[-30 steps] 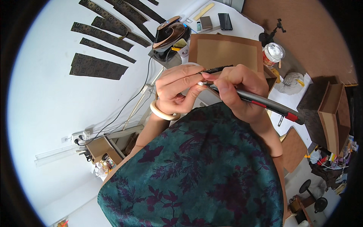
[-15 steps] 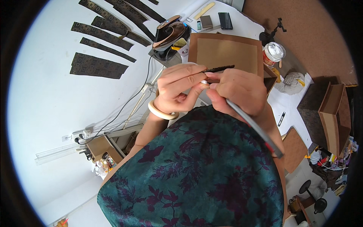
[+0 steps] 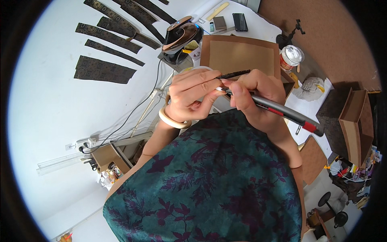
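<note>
Grey-and-red pen-shaped tool [image 3: 288, 114] swung outward.
Before the brown-bordered tan board [image 3: 246, 54], a thin black strip [image 3: 236, 74] is pinched by the left hand [image 3: 189, 90]; the tool, seemingly re-angled for close work, is gripped by the right hand [image 3: 262, 86].

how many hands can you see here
2: the left hand, holding a dark strip, and the right hand to its right, gripping a grey-and-red pen-shaped tool

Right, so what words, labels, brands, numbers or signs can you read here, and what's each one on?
No text is readable.
Red label on the jar: too small and blurred.
Cup: mark too small.
Tool in the right hand: none I can make out.
</note>
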The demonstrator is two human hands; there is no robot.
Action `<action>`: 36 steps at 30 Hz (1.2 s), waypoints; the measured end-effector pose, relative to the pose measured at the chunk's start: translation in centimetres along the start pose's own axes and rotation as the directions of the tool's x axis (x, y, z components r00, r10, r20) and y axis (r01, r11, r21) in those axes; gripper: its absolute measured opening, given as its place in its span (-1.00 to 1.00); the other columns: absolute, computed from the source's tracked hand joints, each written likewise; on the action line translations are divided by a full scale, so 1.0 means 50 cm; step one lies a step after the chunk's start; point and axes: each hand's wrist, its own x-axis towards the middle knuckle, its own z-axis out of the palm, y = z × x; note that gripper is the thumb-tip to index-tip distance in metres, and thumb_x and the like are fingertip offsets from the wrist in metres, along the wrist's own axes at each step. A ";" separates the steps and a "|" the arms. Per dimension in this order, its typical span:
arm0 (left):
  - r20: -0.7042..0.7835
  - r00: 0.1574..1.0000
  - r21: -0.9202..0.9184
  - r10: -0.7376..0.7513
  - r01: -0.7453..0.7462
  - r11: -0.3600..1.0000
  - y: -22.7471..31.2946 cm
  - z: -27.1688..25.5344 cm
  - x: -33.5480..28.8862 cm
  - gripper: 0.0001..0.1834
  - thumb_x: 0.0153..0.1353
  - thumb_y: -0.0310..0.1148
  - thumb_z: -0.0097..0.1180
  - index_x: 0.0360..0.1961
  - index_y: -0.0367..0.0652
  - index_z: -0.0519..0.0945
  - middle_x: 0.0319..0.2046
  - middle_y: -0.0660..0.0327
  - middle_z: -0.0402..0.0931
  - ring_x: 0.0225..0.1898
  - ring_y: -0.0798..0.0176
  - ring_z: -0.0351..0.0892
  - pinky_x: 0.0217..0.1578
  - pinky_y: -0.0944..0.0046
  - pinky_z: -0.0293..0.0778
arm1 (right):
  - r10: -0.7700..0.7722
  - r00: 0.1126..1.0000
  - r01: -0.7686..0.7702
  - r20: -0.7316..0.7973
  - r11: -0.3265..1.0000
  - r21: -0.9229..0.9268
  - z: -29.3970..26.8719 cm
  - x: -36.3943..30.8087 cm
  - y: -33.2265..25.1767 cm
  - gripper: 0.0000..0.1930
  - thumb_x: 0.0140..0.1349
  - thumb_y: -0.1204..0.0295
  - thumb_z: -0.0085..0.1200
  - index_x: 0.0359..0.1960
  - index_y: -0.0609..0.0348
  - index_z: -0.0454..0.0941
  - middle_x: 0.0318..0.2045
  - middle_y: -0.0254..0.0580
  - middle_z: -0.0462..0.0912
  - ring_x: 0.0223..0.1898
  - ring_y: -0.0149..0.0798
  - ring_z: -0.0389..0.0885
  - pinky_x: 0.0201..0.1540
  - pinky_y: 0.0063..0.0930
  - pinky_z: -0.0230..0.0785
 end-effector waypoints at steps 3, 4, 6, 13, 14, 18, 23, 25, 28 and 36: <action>-0.007 1.000 0.050 0.023 -0.023 0.999 -0.001 -0.004 0.005 -0.83 -0.09 -0.59 0.36 -0.39 -0.35 0.69 -0.37 0.03 0.66 -0.41 0.01 0.68 -0.37 0.22 0.61 | -0.057 0.998 0.056 -0.019 0.998 -0.023 0.006 0.002 -0.001 -0.72 0.36 0.44 0.19 -0.51 0.23 0.44 -0.68 -0.24 0.47 -0.67 -0.37 0.45 -0.58 -0.49 0.26; -0.015 0.999 0.071 0.040 -0.039 0.997 -0.002 -0.005 0.006 -0.83 -0.08 -0.59 0.36 -0.39 -0.35 0.69 -0.38 0.03 0.66 -0.41 0.00 0.68 -0.37 0.22 0.61 | -0.072 0.997 0.071 -0.025 0.997 -0.043 0.009 0.003 0.000 -0.72 0.36 0.44 0.19 -0.51 0.23 0.43 -0.69 -0.25 0.46 -0.68 -0.37 0.44 -0.59 -0.48 0.26; -0.015 1.000 0.080 0.027 -0.025 0.996 -0.002 -0.008 0.003 -0.85 -0.08 -0.59 0.31 -0.41 -0.36 0.70 -0.39 0.00 0.67 -0.39 -0.02 0.71 -0.32 0.18 0.63 | -0.095 0.995 0.093 -0.018 0.992 -0.085 0.009 0.005 0.000 -0.71 0.36 0.45 0.18 -0.52 0.23 0.42 -0.70 -0.25 0.44 -0.69 -0.36 0.43 -0.60 -0.46 0.26; -0.003 0.999 0.023 0.053 -0.053 0.998 -0.009 -0.002 -0.001 -0.80 -0.08 -0.57 0.38 -0.37 -0.36 0.69 -0.37 0.05 0.67 -0.40 -0.01 0.69 -0.34 0.19 0.62 | -0.039 0.999 0.040 0.016 0.997 -0.072 0.004 -0.002 -0.003 -0.70 0.37 0.46 0.16 -0.53 0.21 0.37 -0.71 -0.25 0.40 -0.72 -0.33 0.39 -0.61 -0.46 0.23; 0.003 0.999 0.022 0.051 -0.051 0.998 -0.010 -0.001 -0.002 -0.80 -0.08 -0.56 0.38 -0.36 -0.36 0.69 -0.37 0.05 0.67 -0.40 0.00 0.69 -0.33 0.19 0.62 | -0.001 1.000 0.002 0.011 0.998 -0.056 0.004 -0.004 -0.004 -0.70 0.37 0.46 0.16 -0.52 0.20 0.37 -0.71 -0.24 0.40 -0.72 -0.32 0.39 -0.61 -0.46 0.22; 0.017 0.998 0.038 0.058 -0.058 0.998 -0.008 -0.001 0.000 -0.80 -0.07 -0.55 0.39 -0.36 -0.35 0.69 -0.36 0.05 0.67 -0.40 0.00 0.68 -0.32 0.18 0.63 | 0.003 0.998 -0.003 -0.056 1.000 -0.008 0.013 -0.010 0.002 -0.69 0.38 0.45 0.15 -0.53 0.20 0.35 -0.71 -0.23 0.40 -0.73 -0.31 0.39 -0.62 -0.46 0.21; 0.035 0.996 0.096 0.087 -0.090 0.991 -0.003 -0.010 0.010 -0.80 -0.07 -0.54 0.39 -0.36 -0.34 0.70 -0.36 0.06 0.67 -0.41 0.00 0.68 -0.31 0.19 0.63 | -0.049 0.999 0.049 -0.001 0.993 -0.108 0.006 -0.005 0.004 -0.68 0.38 0.46 0.14 -0.53 0.20 0.34 -0.72 -0.22 0.38 -0.73 -0.31 0.38 -0.62 -0.44 0.19; 0.043 0.994 0.106 0.098 -0.102 0.989 -0.004 -0.009 0.012 -0.80 -0.08 -0.53 0.39 -0.36 -0.33 0.70 -0.37 0.06 0.67 -0.41 0.00 0.68 -0.31 0.20 0.63 | -0.010 1.000 0.011 0.009 0.994 -0.105 0.004 -0.004 0.000 -0.69 0.38 0.46 0.14 -0.53 0.20 0.34 -0.72 -0.22 0.38 -0.73 -0.32 0.37 -0.63 -0.43 0.18; 0.035 0.995 0.069 0.095 -0.097 0.993 -0.012 -0.004 0.002 -0.80 -0.07 -0.53 0.39 -0.36 -0.32 0.70 -0.37 0.07 0.67 -0.41 0.01 0.68 -0.32 0.20 0.64 | 0.062 0.998 -0.062 0.007 0.996 -0.062 0.004 -0.006 -0.008 -0.70 0.38 0.46 0.14 -0.52 0.21 0.35 -0.72 -0.23 0.37 -0.73 -0.35 0.37 -0.63 -0.44 0.18; 0.027 0.995 0.093 0.091 -0.093 0.991 0.000 -0.005 0.012 -0.81 -0.06 -0.53 0.39 -0.37 -0.32 0.70 -0.38 0.07 0.67 -0.42 0.03 0.68 -0.33 0.20 0.64 | -0.026 0.999 0.022 -0.047 0.994 -0.104 0.010 -0.015 -0.002 -0.70 0.38 0.47 0.13 -0.52 0.21 0.35 -0.72 -0.24 0.36 -0.73 -0.37 0.34 -0.63 -0.46 0.18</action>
